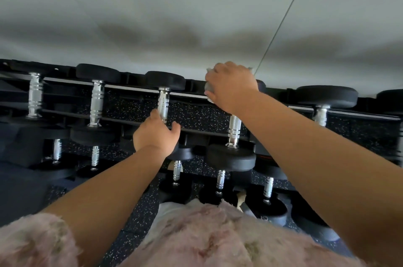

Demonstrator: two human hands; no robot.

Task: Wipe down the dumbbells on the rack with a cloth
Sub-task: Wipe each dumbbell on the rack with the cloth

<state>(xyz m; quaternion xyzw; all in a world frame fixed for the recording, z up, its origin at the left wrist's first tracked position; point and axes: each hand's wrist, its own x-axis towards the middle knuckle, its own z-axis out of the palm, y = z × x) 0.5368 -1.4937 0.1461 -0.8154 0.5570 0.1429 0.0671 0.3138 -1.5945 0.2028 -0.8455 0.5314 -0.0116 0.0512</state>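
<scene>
Black dumbbells with chrome handles lie side by side on the top tier of a black rack (135,89). My right hand (232,86) presses a grey cloth (209,90) onto the far head of one dumbbell, whose chrome handle (234,128) and near head (231,156) show below my wrist. My left hand (156,133) hovers at the near end of the neighbouring dumbbell's handle (163,103), fingers spread around it; whether it touches is unclear. The cloth is mostly hidden under my right hand.
More dumbbells fill the top tier to the left (97,101) and right (326,96), and smaller ones sit on the lower tier (220,181). A pale wall rises behind the rack. Speckled black rubber flooring (139,214) lies below, and a pink fluffy garment (207,236) covers my front.
</scene>
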